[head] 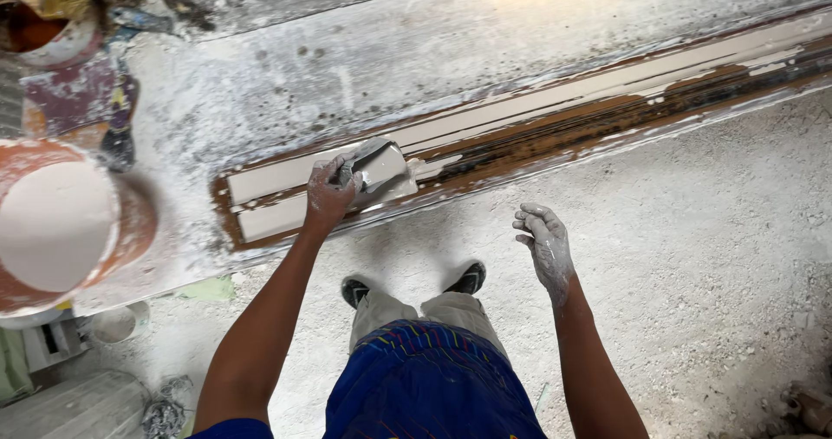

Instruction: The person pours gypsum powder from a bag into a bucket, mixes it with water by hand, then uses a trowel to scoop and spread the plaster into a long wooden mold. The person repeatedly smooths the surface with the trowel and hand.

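A: Quick check — your left hand [329, 195]?

B: Closed around a grey, putty-smeared flat scraper blade [377, 166], pressed on the long brown wooden moulding with pale filler strips [555, 114].

A: Where does that moulding lie from your grip?

B: Under the blade. Its long axis runs up and to the right, away from your left hand; the near end sits just left of it.

A: Right hand [546, 244]?

B: Empty, fingers loosely curled, hanging above the dusty grey floor [711, 231], apart from the moulding. Left hand is nearer. Orange bucket of white putty [61, 227] stands far left.
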